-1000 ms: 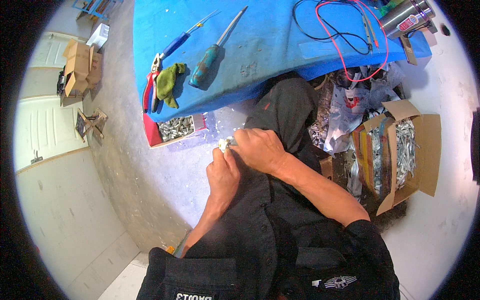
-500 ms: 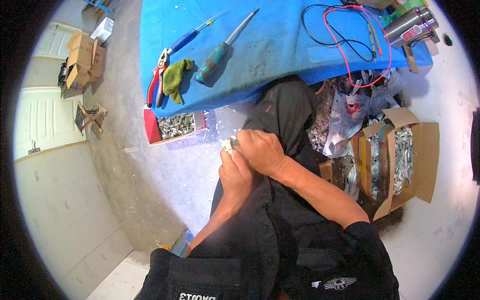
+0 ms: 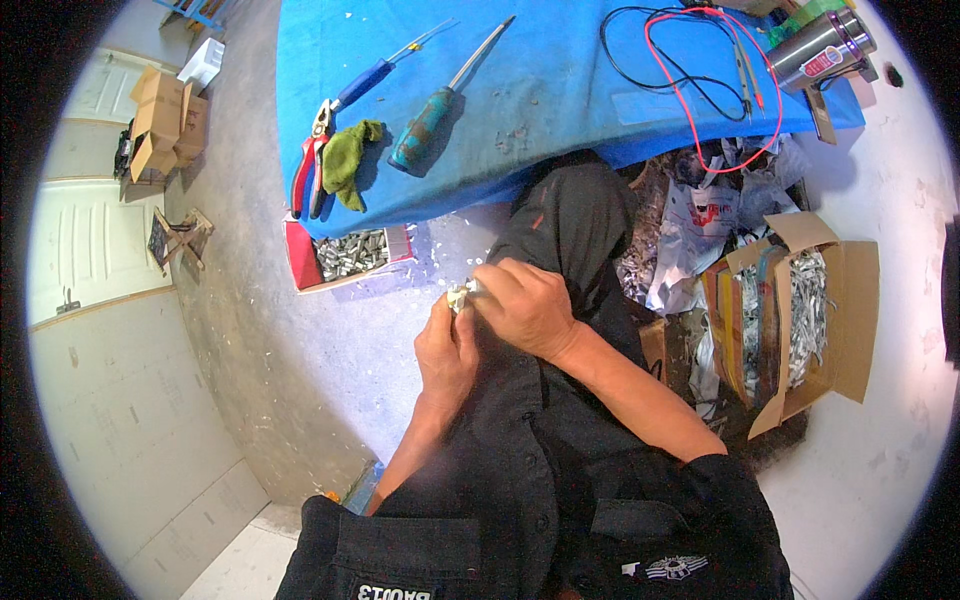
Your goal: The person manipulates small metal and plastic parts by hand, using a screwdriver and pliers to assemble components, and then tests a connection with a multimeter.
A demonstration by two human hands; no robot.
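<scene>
1. presently, the left hand pinches a small whitish piece between thumb and fingers, above the concrete floor.
2. the right hand is curled closed, its fingertips on a grey metallic bit against that piece; whether the two are one part, i cannot tell.
3. as for progress, this piece looks unfinished, since both hands are at it and it is not set down; how much handling is left does not show.
4. just below the edge of the blue tablecloth, a shallow red-and-white box holds many loose metal cylinders; they may be finished or waiting, the view does not say.
5. to the right, an open cardboard carton is well filled with silvery strips, so plenty seems gathered already.
6. up on the cloth, combination pliers and a teal-handled screwdriver lie out of hand.
</scene>
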